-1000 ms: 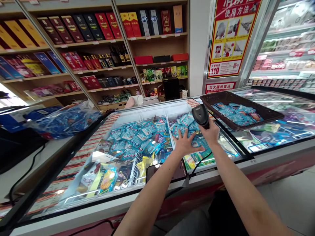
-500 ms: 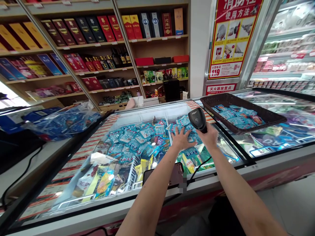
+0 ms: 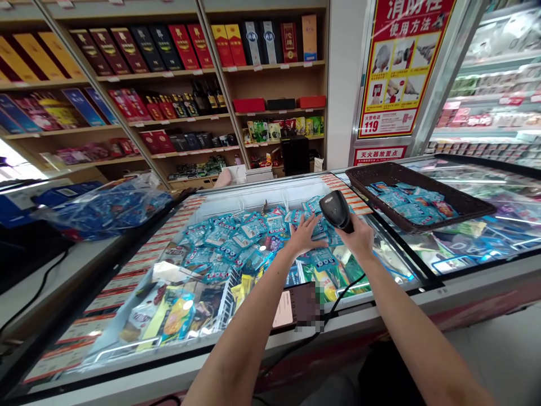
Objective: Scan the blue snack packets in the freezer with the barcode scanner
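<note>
Many small blue packets (image 3: 249, 232) lie spread over the chest freezer. My left hand (image 3: 305, 235) is among those on the right, palm down with fingers stretched out, touching them and gripping nothing I can see. Wrapped around the handle of a black barcode scanner (image 3: 335, 211) is my right hand (image 3: 359, 239). The scanner's head is raised above the packets, just right of my left hand. Its dark cable (image 3: 338, 300) runs down toward the front edge. Beneath my left forearm a phone (image 3: 301, 304) with a lit screen is partly hidden.
A brown basket (image 3: 456, 217) holding more blue packets stands on the freezer at right. At left, a clear plastic bag (image 3: 122, 208) of blue packs rests on a counter. Shelves of boxes (image 3: 186, 48) and bottles rise behind. The freezer's front rim (image 3: 406, 299) runs before me.
My left hand has slid slightly left over the packets, its fingers less widely spread. The scanner has shifted a little left in my right hand. More of the phone's screen shows.
</note>
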The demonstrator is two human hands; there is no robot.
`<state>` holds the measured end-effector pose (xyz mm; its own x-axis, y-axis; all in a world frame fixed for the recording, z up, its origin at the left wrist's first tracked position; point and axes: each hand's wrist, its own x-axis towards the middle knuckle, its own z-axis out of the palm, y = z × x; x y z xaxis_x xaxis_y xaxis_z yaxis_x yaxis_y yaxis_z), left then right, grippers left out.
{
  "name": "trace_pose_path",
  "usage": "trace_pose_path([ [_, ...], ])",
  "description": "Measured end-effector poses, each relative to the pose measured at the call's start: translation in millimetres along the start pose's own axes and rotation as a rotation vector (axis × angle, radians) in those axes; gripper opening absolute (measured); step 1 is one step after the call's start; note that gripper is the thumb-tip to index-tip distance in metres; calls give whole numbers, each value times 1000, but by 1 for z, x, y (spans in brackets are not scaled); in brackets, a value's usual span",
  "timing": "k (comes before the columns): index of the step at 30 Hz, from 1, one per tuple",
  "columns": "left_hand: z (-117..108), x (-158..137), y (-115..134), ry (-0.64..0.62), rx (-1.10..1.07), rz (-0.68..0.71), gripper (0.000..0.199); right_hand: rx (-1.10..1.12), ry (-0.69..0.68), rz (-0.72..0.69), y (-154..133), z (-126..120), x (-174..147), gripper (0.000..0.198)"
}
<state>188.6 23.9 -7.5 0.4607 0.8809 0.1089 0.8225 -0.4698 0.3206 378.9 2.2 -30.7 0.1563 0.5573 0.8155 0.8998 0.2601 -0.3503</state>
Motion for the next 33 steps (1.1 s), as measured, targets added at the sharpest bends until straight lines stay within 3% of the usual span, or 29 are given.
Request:
trace_pose_path([
  [3,-10,-11,-9,17,-29,11,95,4,-18,-16,-1,0,-1,42],
  [7,-20,-22,-36,168,114,0,57,15,-32,-29,-3,-1,-1,42],
  [9,-22,-26,-55,143,204,-62,45,26,-35,-44,-4,-2,-1,42],
  [11,-23,-30,-73,108,252,-145,43,31,-38,-53,-4,-2,-1,41],
  [14,-23,-36,-85,162,305,-230,46,25,-42,-50,-4,-1,-1,41],
  [18,-25,-42,-70,211,284,-167,48,16,-63,-52,-3,1,-2,44],
  [20,-23,-44,-52,208,233,-171,61,12,-74,-52,-4,1,-2,44],
  [23,-16,-47,-22,195,179,-261,88,10,-74,-53,-5,2,-2,44],
  [27,-6,-47,10,127,218,-380,96,7,-82,-50,-5,2,-3,45],
  [30,-6,-43,19,16,185,-450,94,6,-93,-55,-5,2,-4,46],
  [33,-10,-36,12,-15,42,-505,95,8,-95,-68,-6,2,-5,45],
])
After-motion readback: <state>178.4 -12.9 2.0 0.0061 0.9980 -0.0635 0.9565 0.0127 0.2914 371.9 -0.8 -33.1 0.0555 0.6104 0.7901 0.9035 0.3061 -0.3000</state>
